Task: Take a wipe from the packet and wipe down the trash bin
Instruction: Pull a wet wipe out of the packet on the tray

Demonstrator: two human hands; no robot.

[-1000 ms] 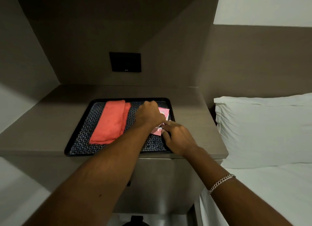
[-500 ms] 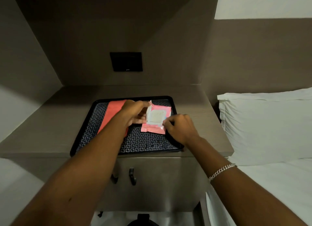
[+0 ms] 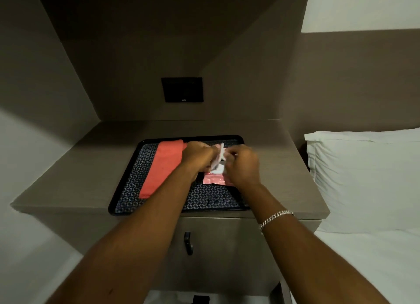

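A black tray (image 3: pixel 127 185) with a patterned liner sits on the nightstand (image 3: pixel 75 174), its near rim almost at the stand's front edge and its right rim closer to the right edge than its left rim is to the left edge. Bare top lies open to the left of the tray and behind it, up to the back wall, where a dark panel (image 3: pixel 182 89) is set. A folded red cloth (image 3: pixel 162 167) runs along the tray's left half, from the far rim toward the near left corner; the near strip of liner is bare.

The packet (image 3: pixel 214 180) — pink, flat — lies on the tray's right half, about midway between far and near rims. Both hands meet just above it. The left hand (image 3: pixel 198 157) is curled closed beside the cloth, and the right hand (image 3: pixel 244 165) is closed too, fingers pinched at a white wipe (image 3: pixel 218 160) that stands up from the packet between the two hands. The left hand's fingers are at the packet's left side, but what exactly they pinch — flap or wipe — I cannot tell through the blur.

A bracelet (image 3: pixel 275 217) circles the right wrist. A pillow (image 3: pixel 363 178) lies right of the stand, well apart from the tray.
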